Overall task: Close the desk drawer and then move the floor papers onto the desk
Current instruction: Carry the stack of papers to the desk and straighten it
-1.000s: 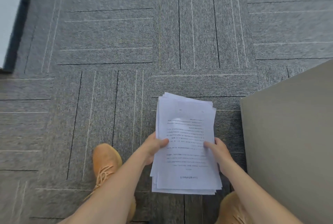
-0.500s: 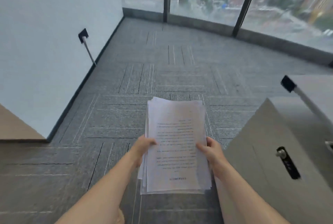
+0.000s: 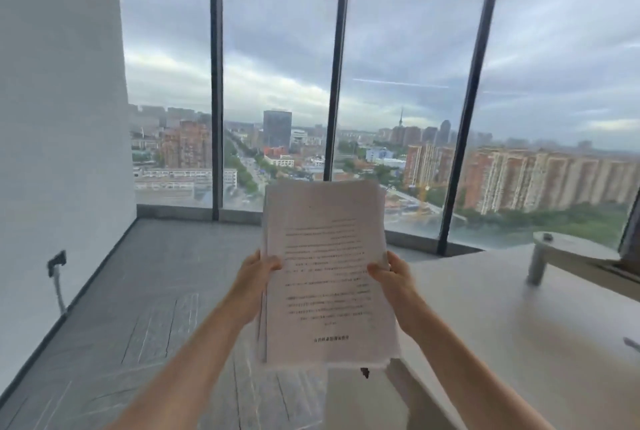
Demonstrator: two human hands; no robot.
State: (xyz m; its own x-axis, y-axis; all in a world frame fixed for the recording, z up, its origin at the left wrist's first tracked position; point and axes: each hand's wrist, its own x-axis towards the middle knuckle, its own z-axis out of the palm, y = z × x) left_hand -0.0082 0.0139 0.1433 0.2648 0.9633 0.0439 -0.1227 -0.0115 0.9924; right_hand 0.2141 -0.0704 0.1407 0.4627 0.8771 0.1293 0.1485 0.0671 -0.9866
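I hold a stack of white printed papers [image 3: 325, 277] up in front of me with both hands. My left hand [image 3: 254, 277] grips its left edge and my right hand [image 3: 393, 279] grips its right edge, thumbs on the top sheet. The stack hangs in the air above the floor, just left of the pale desk [image 3: 502, 318], whose top fills the right side. The drawer front below the desk's near corner is mostly hidden by the papers; only a small dark lock [image 3: 364, 372] shows.
A grey monitor stand [image 3: 554, 249] rests on the desk at the far right. A white wall [image 3: 52, 152] with a socket and cable [image 3: 57, 265] runs along the left. Tall windows stand ahead over grey carpet [image 3: 145, 308].
I have risen from the floor: the view swung up from the carpet to the windows, and the paper stack came up with both hands to desk height.
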